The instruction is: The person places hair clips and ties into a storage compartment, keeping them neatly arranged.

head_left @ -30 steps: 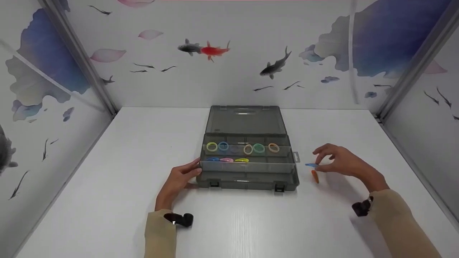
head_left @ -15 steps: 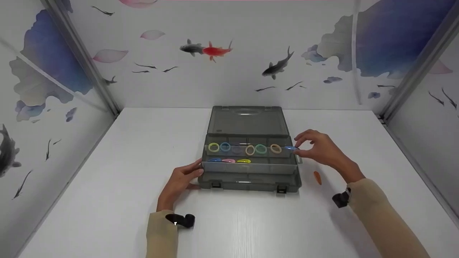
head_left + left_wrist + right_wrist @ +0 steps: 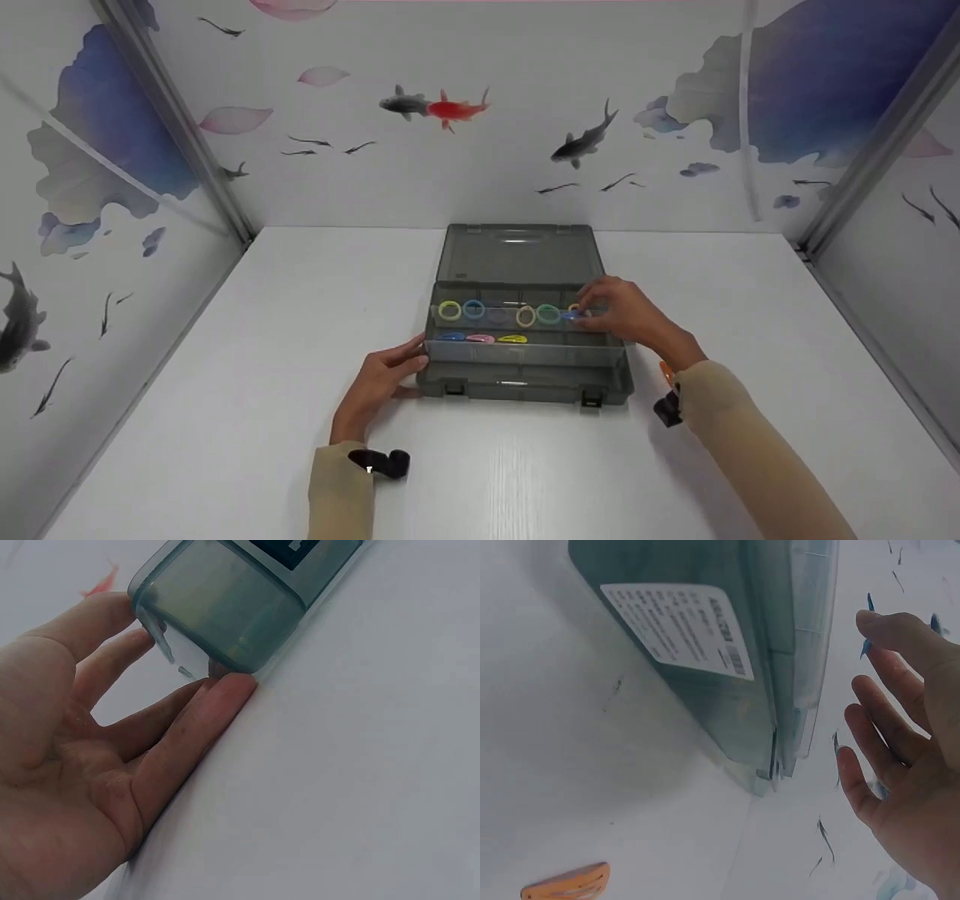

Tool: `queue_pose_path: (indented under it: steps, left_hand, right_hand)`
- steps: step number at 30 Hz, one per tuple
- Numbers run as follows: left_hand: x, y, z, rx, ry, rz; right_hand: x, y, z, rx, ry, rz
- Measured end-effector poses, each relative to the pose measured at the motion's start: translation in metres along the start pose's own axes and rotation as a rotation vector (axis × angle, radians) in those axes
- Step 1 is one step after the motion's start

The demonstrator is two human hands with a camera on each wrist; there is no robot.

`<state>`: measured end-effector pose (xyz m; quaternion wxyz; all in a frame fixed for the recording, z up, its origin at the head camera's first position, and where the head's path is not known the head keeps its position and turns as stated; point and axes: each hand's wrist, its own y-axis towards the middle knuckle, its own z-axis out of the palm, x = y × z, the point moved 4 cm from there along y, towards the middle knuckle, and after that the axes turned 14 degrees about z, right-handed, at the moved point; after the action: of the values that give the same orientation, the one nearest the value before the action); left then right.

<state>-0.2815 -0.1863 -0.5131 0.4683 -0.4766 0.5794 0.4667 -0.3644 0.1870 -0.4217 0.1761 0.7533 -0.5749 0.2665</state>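
Observation:
My right hand (image 3: 624,311) pinches a blue hair clip (image 3: 571,316) between thumb and fingertips, above the right part of an open grey plastic organizer box (image 3: 525,379). In the right wrist view the clip (image 3: 869,615) pokes out on both sides of the thumb. My left hand (image 3: 379,379) rests against the box's left end, and in the left wrist view its fairly straight fingers touch the box corner (image 3: 225,607). Hair ties, such as a green one (image 3: 548,314), stand in a row inside. In front of them lie a blue, a pink (image 3: 480,339) and a yellow hair clip (image 3: 513,339).
An orange hair clip (image 3: 566,883) lies on the white table (image 3: 495,472) to the right of the box, partly hidden by my right wrist in the head view. The box lid (image 3: 521,255) leans back behind it. Printed panels (image 3: 337,180) enclose the table's back and sides.
My right hand has picked the blue hair clip up from beside the orange one and carried it left, over the box. The left hand keeps its place at the box.

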Motion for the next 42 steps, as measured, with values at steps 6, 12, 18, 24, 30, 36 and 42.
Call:
queue_pose_path:
  steps: [6,12,18,24,30,36,42]
  left_hand:
    - [0.000,0.000,0.000,0.002,0.005,-0.004]
    - [0.001,0.000,0.000,0.002,0.005,-0.005]
    - [0.001,0.000,0.000,-0.005,-0.008,-0.011]
    - [0.001,0.000,0.000,-0.004,-0.005,-0.013]
    - [-0.001,0.000,0.000,-0.002,-0.005,-0.011]
    - [-0.002,0.001,0.000,0.016,0.000,0.007]
    - [0.000,0.001,-0.001,0.027,-0.001,0.006]
  right_hand:
    - [0.007,0.008,0.016,0.022,-0.032,-0.023]
    - [0.013,0.013,0.026,0.037,-0.060,-0.005]
    - [0.014,0.017,0.036,0.073,-0.088,0.007]
    - [0.013,0.021,0.043,0.070,-0.156,0.005]
    - [0.017,0.022,0.047,0.053,-0.239,-0.001]
    - [0.018,0.023,0.050,0.039,-0.276,0.009]
    - [0.020,0.023,0.049,0.026,-0.274,0.000]
